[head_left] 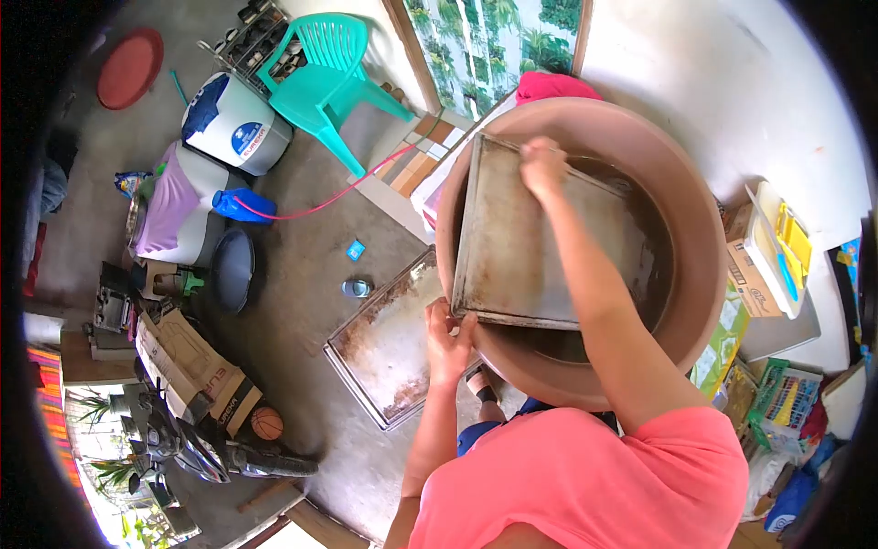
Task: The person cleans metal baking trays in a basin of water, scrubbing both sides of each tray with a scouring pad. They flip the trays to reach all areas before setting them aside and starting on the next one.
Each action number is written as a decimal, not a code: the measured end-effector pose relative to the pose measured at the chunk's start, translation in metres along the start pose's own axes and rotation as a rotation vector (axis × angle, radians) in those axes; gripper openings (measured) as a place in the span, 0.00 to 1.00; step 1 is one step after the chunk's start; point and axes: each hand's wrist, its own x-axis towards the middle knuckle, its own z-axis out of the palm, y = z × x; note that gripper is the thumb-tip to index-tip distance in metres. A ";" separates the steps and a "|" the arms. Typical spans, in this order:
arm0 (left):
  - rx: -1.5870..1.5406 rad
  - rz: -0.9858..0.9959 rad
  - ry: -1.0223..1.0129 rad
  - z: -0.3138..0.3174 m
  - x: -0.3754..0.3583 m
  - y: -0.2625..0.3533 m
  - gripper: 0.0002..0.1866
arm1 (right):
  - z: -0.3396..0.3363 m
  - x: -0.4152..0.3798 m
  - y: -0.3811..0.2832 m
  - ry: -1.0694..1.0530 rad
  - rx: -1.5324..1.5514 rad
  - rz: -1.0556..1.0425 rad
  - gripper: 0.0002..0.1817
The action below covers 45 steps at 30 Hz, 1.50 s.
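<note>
A large brown basin [690, 215] holds dark water, and a rectangular metal tray [521, 242] lies tilted in it, partly over its left rim. My left hand [449, 340] grips the tray's near left corner at the basin's edge. My right hand [543, 165] is closed on the tray near its far edge; whatever lies under its fingers is too small to make out. A second metal tray [389, 339], with brown stains, lies on the floor left of the basin, below my left hand.
A green plastic chair [320, 87], a white washing machine [233, 123], a blue jug [245, 206] and a dark basin [233, 270] stand to the left. A pink hose [338, 194] crosses the floor. Cardboard boxes [197, 366] and a motorcycle [183, 444] are lower left. A crate [791, 398] is right.
</note>
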 end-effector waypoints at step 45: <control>0.481 0.055 -0.146 0.024 0.134 0.017 0.30 | -0.097 -0.241 -0.036 -0.448 0.145 -0.740 0.06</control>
